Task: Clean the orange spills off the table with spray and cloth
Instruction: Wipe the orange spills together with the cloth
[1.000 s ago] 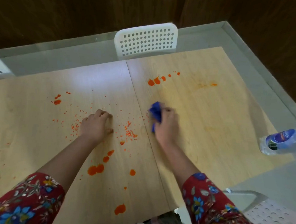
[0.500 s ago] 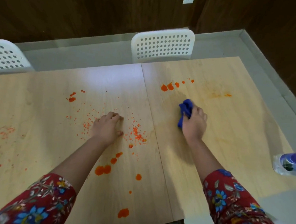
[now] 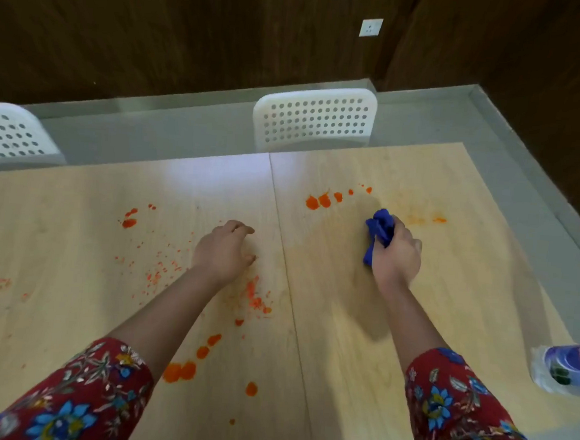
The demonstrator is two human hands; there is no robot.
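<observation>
Light wood table (image 3: pixel 447 299) spattered with orange spills (image 3: pixel 319 201), dark panelled wall behind. Right hand (image 3: pixel 397 258) grips a bunched blue cloth (image 3: pixel 378 234) against the tabletop, arm stretched forward. Left hand (image 3: pixel 224 249) rests on the table, fingers loosely curled, empty; bottle (image 3: pixel 566 368) at right edge.

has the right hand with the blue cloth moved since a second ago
Yes. The right hand with the blue cloth has slid to the right, away from the seam between the tabletops, toward the faint orange smear.
</observation>
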